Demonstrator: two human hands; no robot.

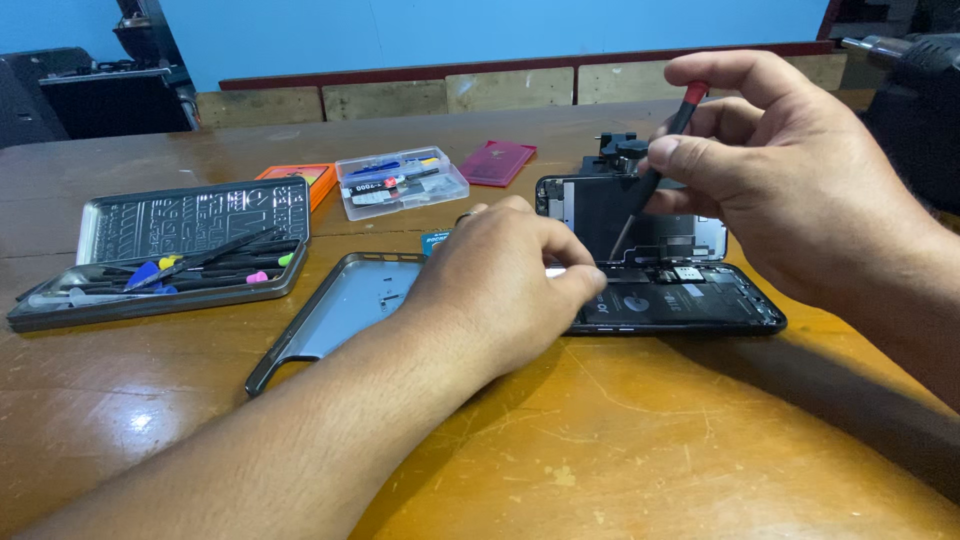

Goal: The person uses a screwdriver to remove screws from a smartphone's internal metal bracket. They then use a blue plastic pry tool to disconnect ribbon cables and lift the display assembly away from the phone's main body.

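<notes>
An opened black smartphone point(690, 300) lies on the wooden table point(620, 440), its screen panel point(600, 215) propped upright behind the body. My right hand point(780, 170) holds a thin screwdriver point(655, 175) with a red cap, tip pointing down into the phone's upper interior. My left hand point(505, 285) rests on the table at the phone's left edge, fingers curled and pressing the body. A small black part point(622, 152) stands behind the screen.
A grey phone case point(335, 310) lies left of my left hand. Further left is a metal tool tray point(160, 255) with picks and pry tools. A clear plastic box point(400, 180), an orange box point(305, 175) and a dark red card point(497, 160) lie behind.
</notes>
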